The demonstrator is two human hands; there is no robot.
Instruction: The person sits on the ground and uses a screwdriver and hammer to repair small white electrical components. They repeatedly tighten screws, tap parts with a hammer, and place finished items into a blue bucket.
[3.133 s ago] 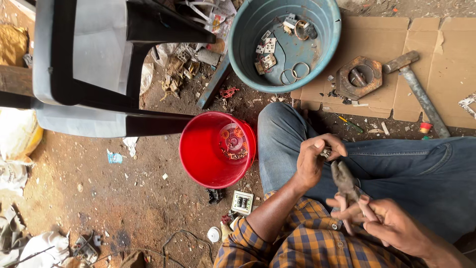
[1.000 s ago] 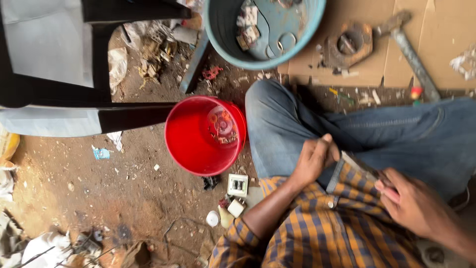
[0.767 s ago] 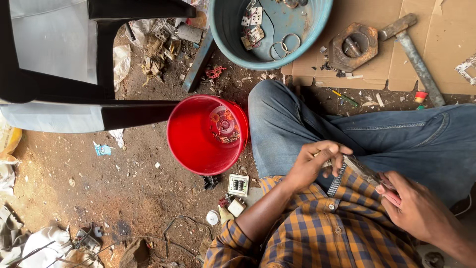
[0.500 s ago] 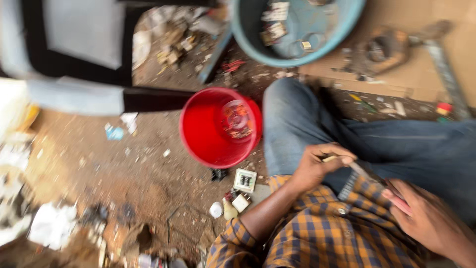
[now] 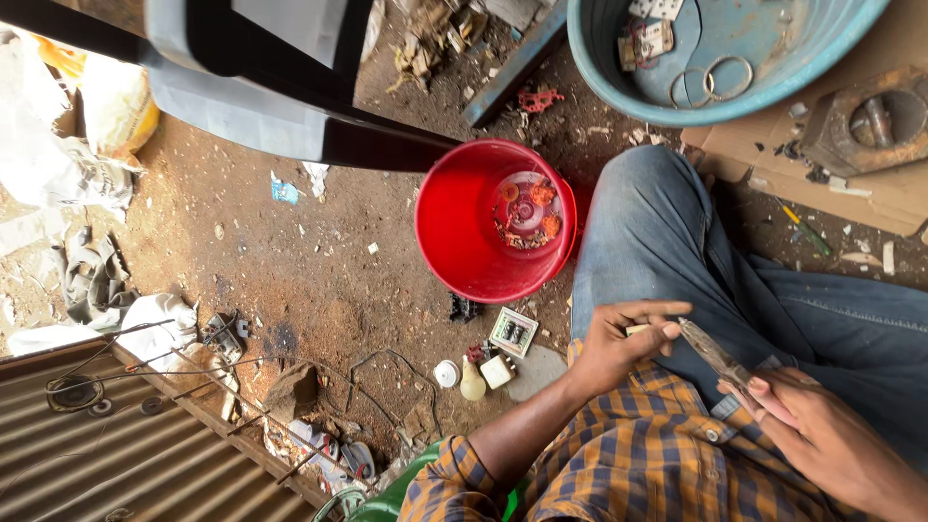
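While the person sits on the dirt floor (image 5: 271,280) in blue jeans, the left hand (image 5: 619,343) pinches a small pale part (image 5: 636,331) between thumb and curled fingers (image 5: 650,309), just right of and below the red bucket (image 5: 483,242). The right hand (image 5: 812,430), farther right of the bucket, has its fingers wrapped around the handles of rusty pliers (image 5: 715,353), whose nose points up-left and ends just beside the left thumb. Scrap bits lie inside the bucket. Above the bucket sits a blue basin (image 5: 599,68) holding rings and switch parts. Small white fittings (image 5: 498,353) lie just below the bucket.
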